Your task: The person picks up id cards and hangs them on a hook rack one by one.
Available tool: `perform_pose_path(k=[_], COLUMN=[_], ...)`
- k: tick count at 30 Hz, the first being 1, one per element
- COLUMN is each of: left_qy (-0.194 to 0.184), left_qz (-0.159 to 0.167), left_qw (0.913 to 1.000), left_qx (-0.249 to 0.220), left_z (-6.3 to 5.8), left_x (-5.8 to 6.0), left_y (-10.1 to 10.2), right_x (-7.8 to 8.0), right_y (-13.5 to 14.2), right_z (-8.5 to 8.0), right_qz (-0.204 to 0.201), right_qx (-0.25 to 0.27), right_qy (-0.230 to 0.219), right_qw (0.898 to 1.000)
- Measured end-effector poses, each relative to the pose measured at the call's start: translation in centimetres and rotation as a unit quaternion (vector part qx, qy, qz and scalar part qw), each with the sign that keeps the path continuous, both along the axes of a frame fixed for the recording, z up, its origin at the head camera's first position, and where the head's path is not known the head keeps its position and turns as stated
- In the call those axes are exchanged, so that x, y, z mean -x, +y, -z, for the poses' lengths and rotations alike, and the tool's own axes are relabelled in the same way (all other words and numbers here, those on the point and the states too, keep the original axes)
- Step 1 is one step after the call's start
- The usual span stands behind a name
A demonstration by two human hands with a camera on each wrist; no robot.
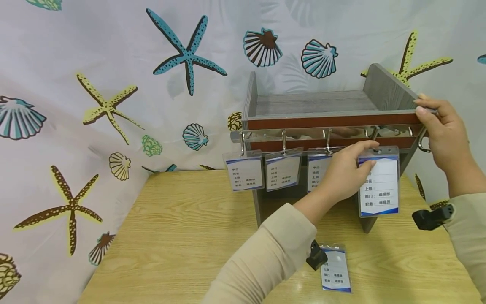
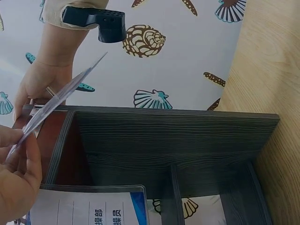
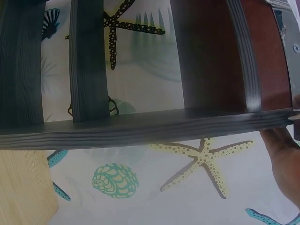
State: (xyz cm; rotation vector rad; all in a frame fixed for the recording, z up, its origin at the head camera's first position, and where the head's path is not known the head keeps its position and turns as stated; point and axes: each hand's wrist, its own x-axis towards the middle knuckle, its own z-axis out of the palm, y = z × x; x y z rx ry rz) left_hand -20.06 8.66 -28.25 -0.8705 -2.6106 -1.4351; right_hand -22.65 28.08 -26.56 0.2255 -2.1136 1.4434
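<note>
My left hand (image 1: 347,169) pinches the top edge of a clear-sleeved name badge (image 1: 379,185) in front of the fourth hook (image 1: 373,134). In the left wrist view this badge (image 2: 63,96) is seen nearly edge-on between thumb and fingers. My right hand (image 1: 442,133) grips the right front corner of a grey wooden shelf (image 1: 391,86), beside the last hook (image 1: 422,141). Hanging from the hooks to the left are a first badge (image 1: 244,173), a second badge (image 1: 282,171) and a third badge (image 1: 317,169), partly hidden by my left hand.
A metal hook rail (image 1: 265,135) runs along the shelf's brown front strip. Another name badge (image 1: 336,270) lies on the wooden table (image 1: 171,236) before the shelf. Behind stands a white curtain (image 1: 125,38) with starfish and shells. Both wrists carry black cameras (image 1: 433,217).
</note>
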Motion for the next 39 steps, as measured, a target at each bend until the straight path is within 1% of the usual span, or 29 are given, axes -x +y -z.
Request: perform_pose_path(k=[2,8,12,15,25,31,39], left_qy=[0.005,0.035,0.060,0.070,0.056,0.046,0.063], left_qz=[-0.005,-0.020,-0.027,-0.030,-0.034,-0.028,-0.025], left_qw=[1.0000,0.9986,0.9969,0.9962,0.9968,0.9979,0.9975], left_qx=[0.006,0.035,0.043,0.043,0.047,0.036,0.019], left_z=[0.00,-0.07,-0.21,-0.30,-0.41,-0.32,0.33], left_x=[0.05,0.00,-0.06,-0.01,0.14,0.19,0.49], left_y=[0.10,0.27,0.34,0.39,0.46,0.45,0.26], right_x=[-0.02,-0.07,-0.05,-0.04,-0.04,-0.02,0.01], right_y=[-0.02,-0.03,0.01,0.02,-0.06,-0.02,-0.10], right_z=[-0.02,0.00,0.00,-0.01,-0.03,-0.06,-0.03], right_qz=[0.000,0.001,0.004,0.004,0.000,0.002,-0.002], right_qx=[0.000,0.000,0.002,0.002,0.005,0.005,0.009], right_qy=[0.000,-0.001,-0.001,0.000,-0.001,0.000,0.004], right_qw=[1.000,1.000,1.000,1.000,1.000,1.000,1.000])
